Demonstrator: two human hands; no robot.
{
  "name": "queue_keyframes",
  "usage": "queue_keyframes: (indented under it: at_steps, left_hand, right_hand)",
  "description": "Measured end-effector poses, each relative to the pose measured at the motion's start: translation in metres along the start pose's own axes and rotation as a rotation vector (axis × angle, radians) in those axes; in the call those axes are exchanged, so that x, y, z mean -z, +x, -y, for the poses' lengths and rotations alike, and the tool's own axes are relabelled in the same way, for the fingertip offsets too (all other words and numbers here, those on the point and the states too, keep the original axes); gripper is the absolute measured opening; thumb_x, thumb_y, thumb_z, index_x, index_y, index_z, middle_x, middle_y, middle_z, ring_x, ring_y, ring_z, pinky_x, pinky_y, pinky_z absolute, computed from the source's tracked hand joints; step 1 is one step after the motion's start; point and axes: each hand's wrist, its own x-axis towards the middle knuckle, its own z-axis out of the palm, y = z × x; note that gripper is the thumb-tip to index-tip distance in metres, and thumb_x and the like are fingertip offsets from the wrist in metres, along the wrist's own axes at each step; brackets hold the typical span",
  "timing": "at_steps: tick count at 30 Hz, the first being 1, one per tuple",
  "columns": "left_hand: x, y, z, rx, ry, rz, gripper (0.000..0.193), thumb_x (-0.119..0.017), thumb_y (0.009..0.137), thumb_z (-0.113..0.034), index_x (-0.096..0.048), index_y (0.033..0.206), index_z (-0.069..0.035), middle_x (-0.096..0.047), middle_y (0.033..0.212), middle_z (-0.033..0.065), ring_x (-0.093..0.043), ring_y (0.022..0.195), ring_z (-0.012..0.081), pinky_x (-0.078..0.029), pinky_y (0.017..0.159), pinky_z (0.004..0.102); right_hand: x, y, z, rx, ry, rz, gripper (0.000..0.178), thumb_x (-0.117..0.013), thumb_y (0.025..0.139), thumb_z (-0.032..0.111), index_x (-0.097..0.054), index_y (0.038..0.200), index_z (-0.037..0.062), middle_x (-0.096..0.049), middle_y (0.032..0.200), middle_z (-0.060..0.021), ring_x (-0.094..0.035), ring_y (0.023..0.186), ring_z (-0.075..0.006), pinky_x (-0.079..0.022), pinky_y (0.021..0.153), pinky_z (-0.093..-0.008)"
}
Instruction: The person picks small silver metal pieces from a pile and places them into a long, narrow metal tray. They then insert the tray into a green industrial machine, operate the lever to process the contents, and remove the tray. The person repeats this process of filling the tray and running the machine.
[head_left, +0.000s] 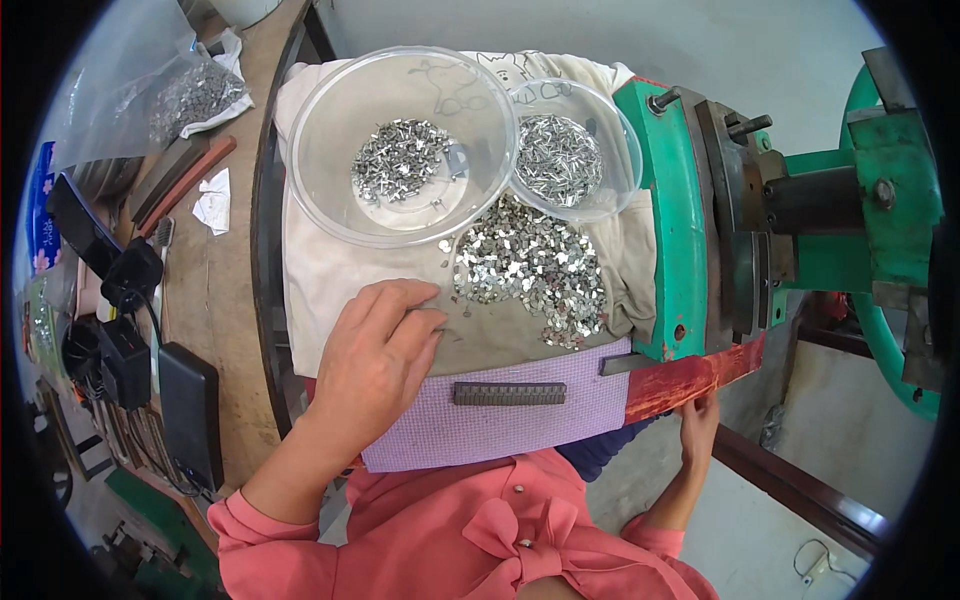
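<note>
My left hand [375,345] rests over the cloth with its fingers loosely bent and apart, and nothing shows in them. Just right of its fingertips lies a loose heap of small shiny metal pieces [530,265]. A dark, slotted metal bar [510,393] lies on the purple mesh mat [420,425], to the right of my left wrist. Lower down on the right, my right hand [698,425] is at the edge of a worn red board [690,380]; its fingers are partly hidden there.
Behind the heap stand a large clear tub [305,195] and a smaller clear bowl [628,150], both holding small metal parts. A green machine [645,230] with dark steel blocks rises at the right. Along the left, a wooden bench [235,330] carries a phone, a black box and cables.
</note>
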Motion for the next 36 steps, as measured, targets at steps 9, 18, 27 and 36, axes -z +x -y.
queue_keyframes:
  at_steps: [9, 18, 27, 36]
  left_hand:
    - [0.003, 0.003, 0.001, 0.043, -0.015, -0.018, 0.024, -0.077, 0.074, 0.002, -0.064, 0.094, -0.001, -0.064, 0.113, 0.0140, -0.060, 0.101, 0.0355, -0.050, 0.084, 0.0420]
    - [0.006, -0.002, 0.007, 0.061, -0.044, -0.036, 0.023, -0.076, 0.075, 0.002, -0.064, 0.094, -0.001, -0.064, 0.114, 0.0127, -0.060, 0.101, 0.0344, -0.050, 0.084, 0.0412]
    - [0.006, -0.003, 0.011, 0.071, -0.076, -0.037, 0.022, -0.075, 0.075, 0.001, -0.065, 0.094, -0.002, -0.063, 0.112, 0.0115, -0.059, 0.102, 0.0332, -0.049, 0.085, 0.0411]
    - [0.002, 0.001, 0.011, 0.051, -0.038, -0.061, 0.018, -0.075, 0.075, 0.001, -0.065, 0.090, -0.003, -0.062, 0.108, 0.0101, -0.058, 0.097, 0.0318, -0.049, 0.081, 0.0408]
  right_hand:
    - [0.018, -0.063, 0.142, 0.417, 0.190, 0.817, 0.012, -0.078, 0.078, 0.003, -0.075, 0.088, -0.0013, -0.069, 0.075, -0.0061, -0.065, 0.066, -0.0136, -0.048, 0.058, -0.0273]
    - [-0.113, -0.054, 0.234, 0.932, -0.032, 0.560, 0.010, -0.078, 0.081, 0.006, -0.075, 0.091, 0.0061, -0.068, 0.082, -0.0080, -0.067, 0.067, -0.0217, -0.051, 0.058, -0.0322]
    - [-0.163, -0.050, 0.257, 1.220, -0.265, 0.477, 0.013, -0.075, 0.081, 0.010, -0.074, 0.093, 0.0129, -0.062, 0.084, -0.0036, -0.068, 0.069, -0.0233, -0.055, 0.058, -0.0358]
    - [-0.179, -0.048, 0.260, 1.305, -0.351, 0.417, 0.014, -0.078, 0.078, 0.006, -0.072, 0.090, 0.0097, -0.062, 0.088, -0.0041, -0.066, 0.072, -0.0230, -0.053, 0.060, -0.0349]
